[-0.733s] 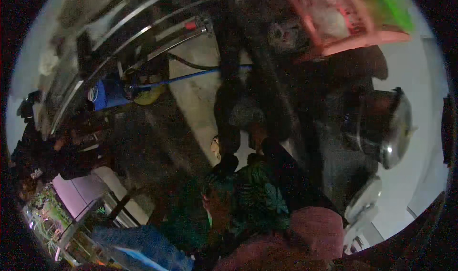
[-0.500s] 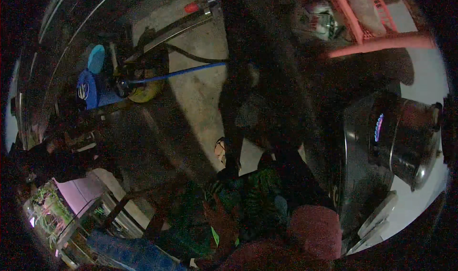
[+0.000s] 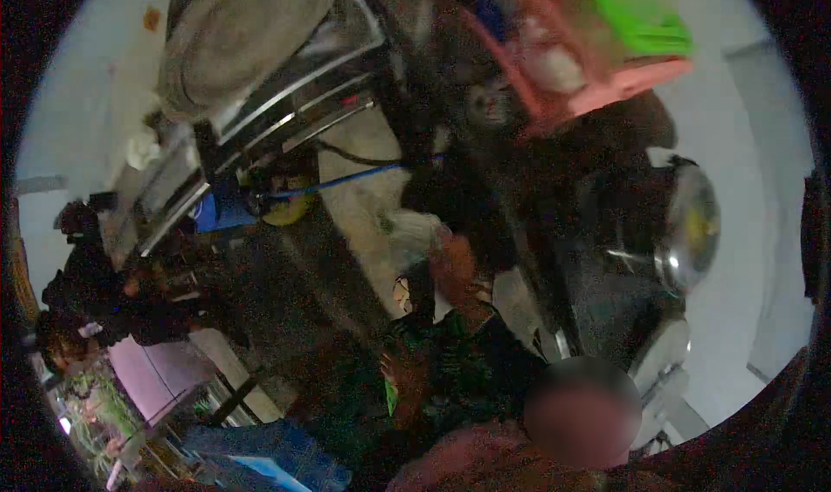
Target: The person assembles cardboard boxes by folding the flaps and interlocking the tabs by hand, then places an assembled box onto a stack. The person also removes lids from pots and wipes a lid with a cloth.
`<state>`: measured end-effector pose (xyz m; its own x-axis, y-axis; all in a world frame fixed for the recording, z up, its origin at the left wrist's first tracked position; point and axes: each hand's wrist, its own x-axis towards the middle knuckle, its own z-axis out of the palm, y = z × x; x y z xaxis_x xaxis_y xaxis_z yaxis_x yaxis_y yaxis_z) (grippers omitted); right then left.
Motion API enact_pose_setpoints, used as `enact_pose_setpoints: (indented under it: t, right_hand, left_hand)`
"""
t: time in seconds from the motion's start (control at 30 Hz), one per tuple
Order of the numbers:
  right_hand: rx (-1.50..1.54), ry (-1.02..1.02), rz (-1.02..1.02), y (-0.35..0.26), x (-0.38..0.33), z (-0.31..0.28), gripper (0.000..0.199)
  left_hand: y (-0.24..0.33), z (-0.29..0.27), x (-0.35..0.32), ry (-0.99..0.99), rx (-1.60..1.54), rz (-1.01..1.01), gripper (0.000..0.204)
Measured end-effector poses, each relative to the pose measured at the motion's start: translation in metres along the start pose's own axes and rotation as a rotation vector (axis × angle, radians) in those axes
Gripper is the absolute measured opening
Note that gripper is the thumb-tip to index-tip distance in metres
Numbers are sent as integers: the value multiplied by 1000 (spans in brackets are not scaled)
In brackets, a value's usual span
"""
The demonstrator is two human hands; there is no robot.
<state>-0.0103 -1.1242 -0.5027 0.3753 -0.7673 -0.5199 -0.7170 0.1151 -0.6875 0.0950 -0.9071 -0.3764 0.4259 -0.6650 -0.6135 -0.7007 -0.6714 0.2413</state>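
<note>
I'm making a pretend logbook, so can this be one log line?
right hand: holding blurred see-through whitish item | left hand: over dark green cloth | upper right: pinkish-red plastic container

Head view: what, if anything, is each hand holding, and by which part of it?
The right hand seems to grip a pale, blurred thing by its right end. Whether the left hand holds anything cannot be told.

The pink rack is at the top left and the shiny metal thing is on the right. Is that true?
Not quite: the head view shows the pink rack at the top right, not left. The shiny metal thing is on the right.
</note>
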Motion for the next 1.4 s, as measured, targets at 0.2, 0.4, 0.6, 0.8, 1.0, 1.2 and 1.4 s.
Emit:
enact_pose_setpoints:
  t: [0.2,0.4,0.6,0.8,1.0,1.2,1.4]
  right_hand:
    - [-61,-339,-166,-83,-154,-68,53]
    - [-61,-594,-282,-136,-244,-145,58]
    - [-76,159,-386,-133,-291,-263,64]
    - [349,493,-417,-119,-310,-318,65]
    - [-70,993,-85,-106,-333,-415,55]
    - [-449,1386,-340,3,-272,-497,45]
    - [-587,1053,77,-20,-210,-487,45]
  left_hand:
    - [7,-32,-12,-217,-220,90,62]
    - [78,-71,-40,-609,-1174,-364,57]
    - [224,-163,-34,-419,-790,432,55]
    - [305,-198,-78,-880,-1149,694,52]
    - [297,-215,-55,-937,-1052,351,61]
    - [199,-168,-15,-570,-1132,167,54]
    - [68,-109,12,-1146,-1918,392,46]
